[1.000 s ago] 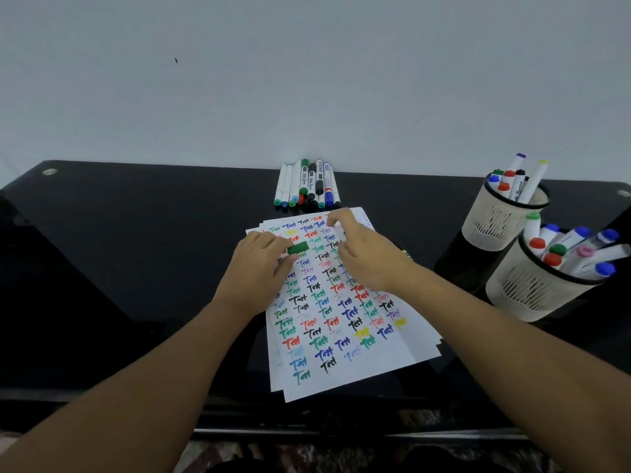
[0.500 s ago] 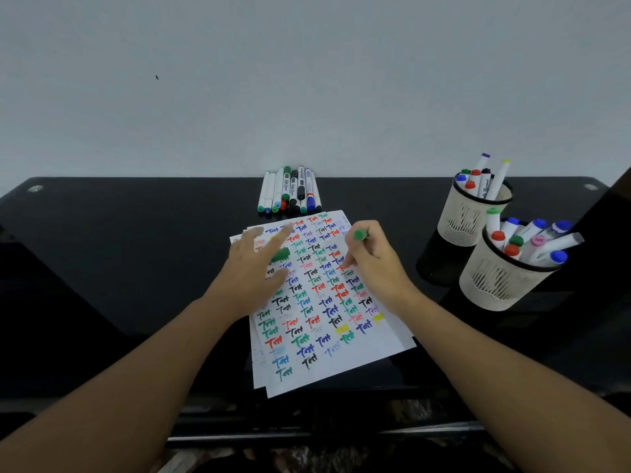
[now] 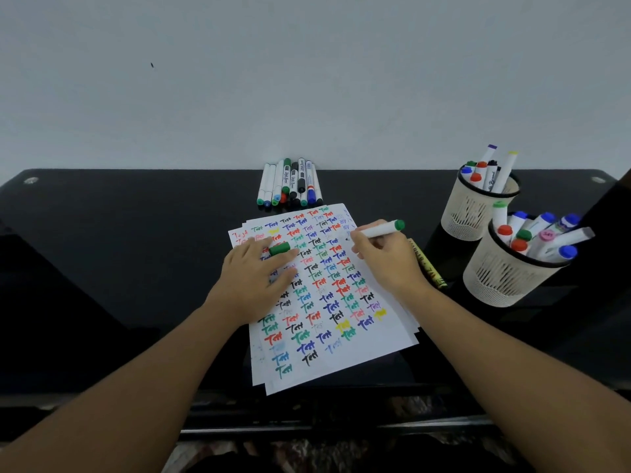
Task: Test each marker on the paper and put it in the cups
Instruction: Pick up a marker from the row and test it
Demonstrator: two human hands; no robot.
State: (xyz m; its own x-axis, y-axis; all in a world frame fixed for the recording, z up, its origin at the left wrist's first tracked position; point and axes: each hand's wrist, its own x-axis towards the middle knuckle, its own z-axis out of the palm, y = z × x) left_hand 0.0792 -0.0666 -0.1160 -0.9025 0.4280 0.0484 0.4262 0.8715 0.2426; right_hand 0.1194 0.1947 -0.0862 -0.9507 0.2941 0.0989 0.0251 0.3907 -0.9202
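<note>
A stack of white paper (image 3: 362, 346) covered in coloured "Test" marks lies on the black table. My right hand (image 3: 387, 257) grips a white marker with a green end (image 3: 380, 229), its tip down on the paper near the upper right corner. My left hand (image 3: 254, 278) rests flat on the paper's left side and pinches the green cap (image 3: 279, 248) between thumb and fingers. A row of markers (image 3: 290, 184) lies beyond the paper by the wall. Two cream mesh cups, one at the back (image 3: 473, 213) and one nearer (image 3: 502, 278), stand at the right, both holding several markers.
The black glass table (image 3: 119, 250) ends at a grey wall behind. A yellowish patterned pen or stick (image 3: 428, 268) lies on the table just right of my right hand. The table's front edge runs under my forearms.
My right hand shifted right to the paper's upper right corner and tilted the marker flatter, its green end now pointing right. My left hand flattened on the paper, still with the cap.
</note>
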